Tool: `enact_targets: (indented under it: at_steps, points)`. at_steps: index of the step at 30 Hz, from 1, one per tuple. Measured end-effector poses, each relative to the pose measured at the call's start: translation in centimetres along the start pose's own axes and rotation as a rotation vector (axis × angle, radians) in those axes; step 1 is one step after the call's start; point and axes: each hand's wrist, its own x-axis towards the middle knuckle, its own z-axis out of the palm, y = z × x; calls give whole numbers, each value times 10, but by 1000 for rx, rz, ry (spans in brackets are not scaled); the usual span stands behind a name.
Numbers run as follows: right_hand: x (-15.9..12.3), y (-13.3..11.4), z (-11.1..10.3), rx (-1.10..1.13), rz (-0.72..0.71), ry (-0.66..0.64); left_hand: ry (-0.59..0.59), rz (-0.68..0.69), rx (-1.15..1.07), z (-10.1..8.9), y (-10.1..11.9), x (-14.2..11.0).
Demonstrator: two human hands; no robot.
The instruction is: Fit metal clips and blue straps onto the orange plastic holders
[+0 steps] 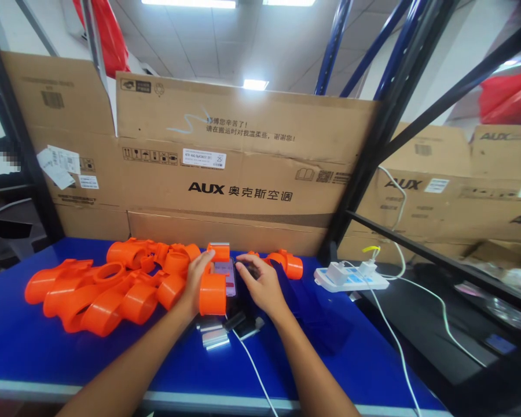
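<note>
My left hand [196,279] is closed around an orange plastic pipe fitting [212,292], held upright over the blue table [35,341]. Right of it, my right hand [260,285] rests with fingers stretched over a phone [227,272] with a lit screen. Small grey metal pieces [215,337] lie on the table just below both hands. A white cable [254,370] runs from the phone area toward the table's front edge.
A heap of orange pipe fittings [108,286] covers the table's left half; one more fitting [286,263] lies to the right. A white power strip [351,277] with chargers sits at the right edge. Cardboard boxes [243,174] wall off the back. Dark metal rack posts [373,145] stand at right.
</note>
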Motion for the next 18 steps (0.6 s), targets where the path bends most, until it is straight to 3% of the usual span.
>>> enact_targets:
  at_steps: [5, 9, 13, 18]
  points:
    - [2, -2, -4, 0, -90, 96, -7, 40, 88, 12, -3, -9]
    - [3, -7, -5, -23, -202, 133, -52, 80, 162, 13, -8, -8]
    - [3, -9, -4, -33, -216, 193, -57, 78, 185, 12, -9, -8]
    - [0, -11, -3, -96, -224, 125, -83, 36, 194, 14, -8, -13]
